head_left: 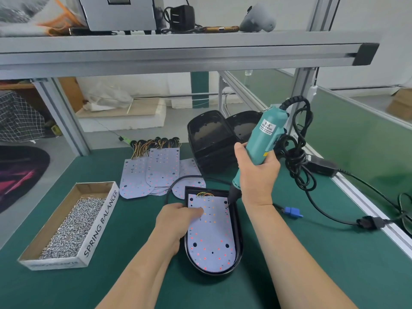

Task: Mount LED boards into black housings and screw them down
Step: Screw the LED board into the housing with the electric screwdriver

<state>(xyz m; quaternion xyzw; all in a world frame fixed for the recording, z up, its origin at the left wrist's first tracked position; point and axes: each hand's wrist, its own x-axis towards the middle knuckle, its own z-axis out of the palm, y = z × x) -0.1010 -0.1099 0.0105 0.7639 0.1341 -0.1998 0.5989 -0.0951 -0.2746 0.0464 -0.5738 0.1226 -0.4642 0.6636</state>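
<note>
LED board [211,237] in rounded black housing [239,233], left hand [176,217] pressing, right hand [256,172] gripping screwdriver [265,134]

One view only — we look from head height, forward and down onto the green bench [133,219], close in, wide-angle; left hand [176,219] and right hand [258,172] mid-frame, shelf rail [178,54] overhead, far side.

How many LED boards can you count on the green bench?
4 at least: one LED board seated in the black housing under the left hand; three more overlap behind it: left board, centre board, right board. Edges beneath suggest others are hidden.
</note>
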